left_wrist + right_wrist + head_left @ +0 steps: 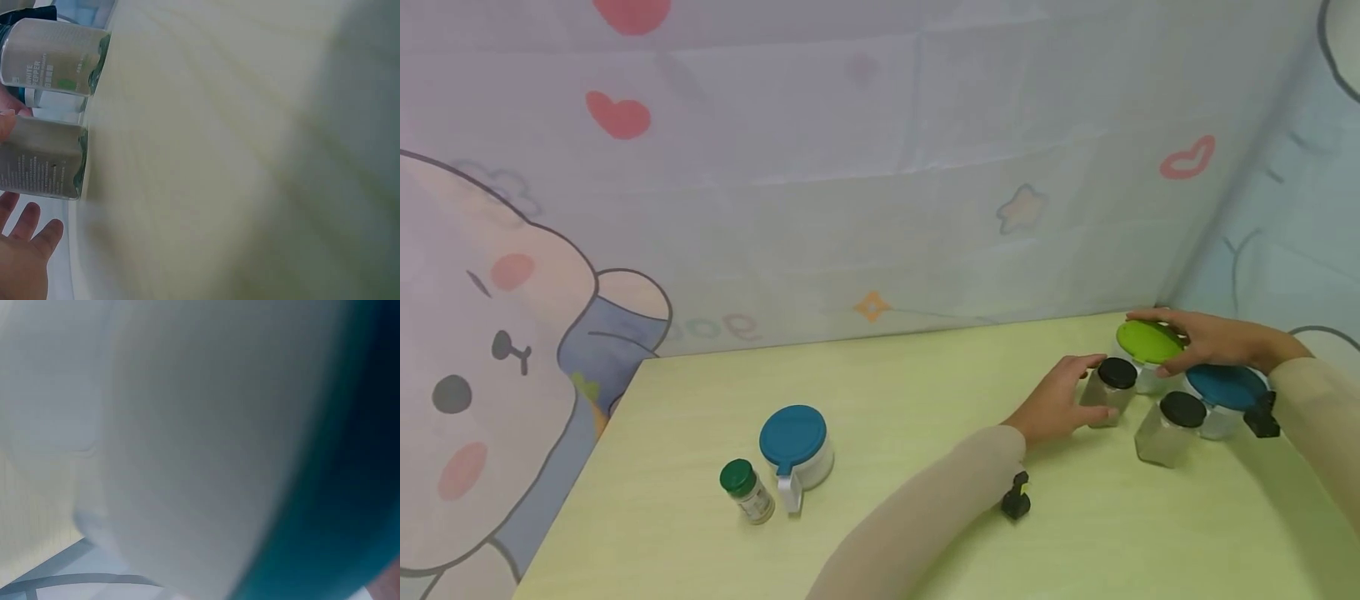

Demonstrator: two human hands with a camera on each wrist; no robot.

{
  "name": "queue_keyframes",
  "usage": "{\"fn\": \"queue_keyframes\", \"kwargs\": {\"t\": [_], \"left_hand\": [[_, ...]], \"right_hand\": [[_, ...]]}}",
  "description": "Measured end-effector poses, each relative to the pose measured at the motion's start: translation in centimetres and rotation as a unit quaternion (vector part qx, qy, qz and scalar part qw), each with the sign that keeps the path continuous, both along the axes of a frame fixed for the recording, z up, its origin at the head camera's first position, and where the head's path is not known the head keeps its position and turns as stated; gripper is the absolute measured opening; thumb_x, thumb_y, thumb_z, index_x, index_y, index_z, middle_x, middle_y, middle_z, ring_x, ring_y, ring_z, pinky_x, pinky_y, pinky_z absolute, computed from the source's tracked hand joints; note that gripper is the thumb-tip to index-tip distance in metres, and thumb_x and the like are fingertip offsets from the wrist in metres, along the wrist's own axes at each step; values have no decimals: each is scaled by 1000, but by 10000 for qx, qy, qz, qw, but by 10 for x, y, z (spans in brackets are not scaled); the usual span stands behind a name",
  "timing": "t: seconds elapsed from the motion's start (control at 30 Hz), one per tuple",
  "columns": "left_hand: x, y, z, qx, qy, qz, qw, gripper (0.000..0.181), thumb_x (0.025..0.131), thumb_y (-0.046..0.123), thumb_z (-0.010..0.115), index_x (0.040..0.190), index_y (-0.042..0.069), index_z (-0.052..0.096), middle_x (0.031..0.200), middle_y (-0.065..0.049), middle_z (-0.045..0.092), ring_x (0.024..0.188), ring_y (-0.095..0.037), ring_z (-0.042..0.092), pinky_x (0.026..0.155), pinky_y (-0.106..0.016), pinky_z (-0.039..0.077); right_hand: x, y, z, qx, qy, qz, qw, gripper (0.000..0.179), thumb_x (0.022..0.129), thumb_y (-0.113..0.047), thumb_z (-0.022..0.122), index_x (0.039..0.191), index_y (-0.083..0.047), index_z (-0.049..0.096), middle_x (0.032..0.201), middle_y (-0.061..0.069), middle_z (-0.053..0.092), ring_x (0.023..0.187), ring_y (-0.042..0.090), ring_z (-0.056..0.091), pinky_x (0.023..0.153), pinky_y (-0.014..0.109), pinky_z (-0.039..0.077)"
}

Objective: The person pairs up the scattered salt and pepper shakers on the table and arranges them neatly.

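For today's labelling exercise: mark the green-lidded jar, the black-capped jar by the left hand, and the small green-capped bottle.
green-lidded jar (1148, 341), head view, on its lid
black-capped jar (1117, 372), head view, on its cap
small green-capped bottle (737, 477), head view, on its cap

A blue-lidded container (796, 450) stands touching a green-capped bottle (746, 490) on the yellow-green table (925, 375).

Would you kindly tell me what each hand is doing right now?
Left hand: fingers curled round the black-lidded jar.
Right hand: fingers grip the green-lidded jar from above.
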State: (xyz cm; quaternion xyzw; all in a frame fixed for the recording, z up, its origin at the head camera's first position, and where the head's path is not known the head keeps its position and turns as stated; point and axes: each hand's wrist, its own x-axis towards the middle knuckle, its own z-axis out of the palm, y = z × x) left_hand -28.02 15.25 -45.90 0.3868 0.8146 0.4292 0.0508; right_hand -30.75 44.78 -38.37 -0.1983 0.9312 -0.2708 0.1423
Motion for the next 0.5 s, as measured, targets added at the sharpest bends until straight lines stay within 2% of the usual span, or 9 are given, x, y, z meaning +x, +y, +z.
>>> {"fn": "queue_keyframes", "kwargs": {"t": [0.13, 0.37, 0.5], "left_hand": [[1, 4, 4, -59, 74, 20, 10000, 72, 94, 34, 74, 156, 19, 39, 145, 7, 48, 129, -1, 47, 108, -14, 37], [3, 7, 4, 65, 103, 76, 9999, 67, 95, 31, 73, 153, 17, 43, 140, 5, 51, 127, 1, 47, 107, -14, 37], [5, 6, 2, 206, 132, 118, 9996, 62, 96, 30, 72, 151, 16, 46, 141, 5, 52, 128, 1, 48, 106, -13, 38]], "right_hand": [[1, -1, 2, -5, -34, -8, 10000, 91, 87, -24, 81, 160, -10, 27, 152, 25, 35, 126, 36, 44, 87, 31, 48], [0, -2, -1, 29, 41, 39, 10000, 93, 86, -24, 82, 160, -10, 26, 154, 27, 32, 129, 40, 41, 94, 48, 44], [0, -4, -2, -18, -13, 45, 10000, 94, 86, -24, 82, 159, -10, 26, 153, 27, 31, 128, 39, 41, 94, 47, 44]]}}
